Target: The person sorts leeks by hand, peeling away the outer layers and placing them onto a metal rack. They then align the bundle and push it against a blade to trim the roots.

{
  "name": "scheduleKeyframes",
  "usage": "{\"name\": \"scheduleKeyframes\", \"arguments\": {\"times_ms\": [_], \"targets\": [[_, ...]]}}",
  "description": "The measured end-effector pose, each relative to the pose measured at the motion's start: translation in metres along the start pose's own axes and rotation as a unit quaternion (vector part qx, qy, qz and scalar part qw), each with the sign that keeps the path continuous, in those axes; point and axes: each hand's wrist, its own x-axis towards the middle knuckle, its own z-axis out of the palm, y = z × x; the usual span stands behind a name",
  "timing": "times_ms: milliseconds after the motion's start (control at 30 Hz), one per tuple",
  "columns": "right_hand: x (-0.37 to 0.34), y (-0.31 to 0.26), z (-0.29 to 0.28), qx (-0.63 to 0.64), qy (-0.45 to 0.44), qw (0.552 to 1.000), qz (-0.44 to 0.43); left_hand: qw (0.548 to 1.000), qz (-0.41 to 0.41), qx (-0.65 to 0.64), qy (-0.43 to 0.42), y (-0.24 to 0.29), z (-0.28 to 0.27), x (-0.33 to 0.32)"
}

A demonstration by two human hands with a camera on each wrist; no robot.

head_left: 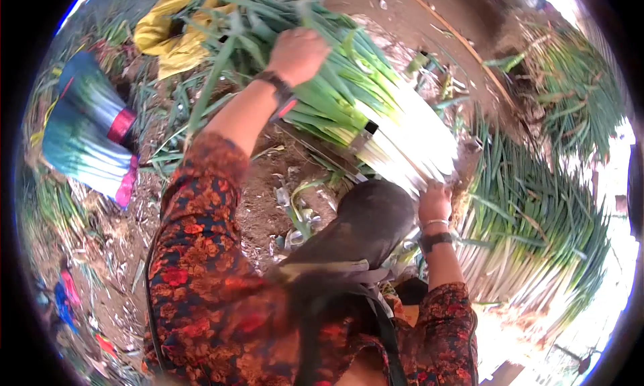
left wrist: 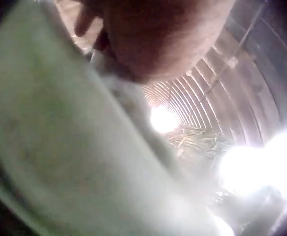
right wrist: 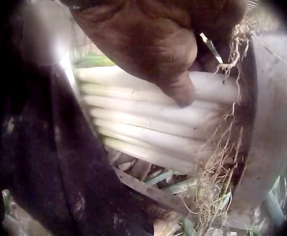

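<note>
A big bundle of thick green onions (head_left: pixel 376 111) lies in front of the person, green leaves to the upper left, white ends to the right. Over the leaves is the left hand (head_left: pixel 298 56), slightly blurred, its fingertips hidden; whether it grips leaves I cannot tell. In the left wrist view, a blurred pale surface fills much of the picture below that hand (left wrist: pixel 163 39). At the rooted end, the right hand (head_left: pixel 436 201) holds the white stalks (right wrist: pixel 153 115), thumb bent down onto them and other fingers mostly hidden. Stringy roots (right wrist: pixel 222 162) hang by a curved grey plate (right wrist: pixel 276 123).
A metal strip (head_left: pixel 362 138) stands against the bundle near the dark-covered knee (head_left: pixel 376 211). More green onions (head_left: pixel 537 232) are heaped at right. Two tied bundles (head_left: pixel 90 144) with red bands lie at left. A yellow bag (head_left: pixel 178 34) and a long stick (head_left: pixel 463 44) are farther off.
</note>
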Motion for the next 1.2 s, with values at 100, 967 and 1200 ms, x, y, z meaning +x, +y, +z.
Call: {"name": "scheduleKeyframes", "arguments": {"times_ms": [100, 967, 1200], "targets": [[0.003, -0.006, 0.028, 0.031, 0.054, 0.995, 0.082, 0.985, -0.155, 0.045, -0.060, -0.006, 0.034, -0.050], [-0.085, 0.154, 0.081, 0.572, 0.255, 0.725, 0.286, 0.781, 0.006, -0.588, -0.210, 0.449, -0.013, 0.035], [-0.258, 0.321, 0.292, 0.271, 0.030, 0.735, 0.621, 0.744, 0.039, -0.567, -0.352, 0.479, -0.002, 0.048]]}}
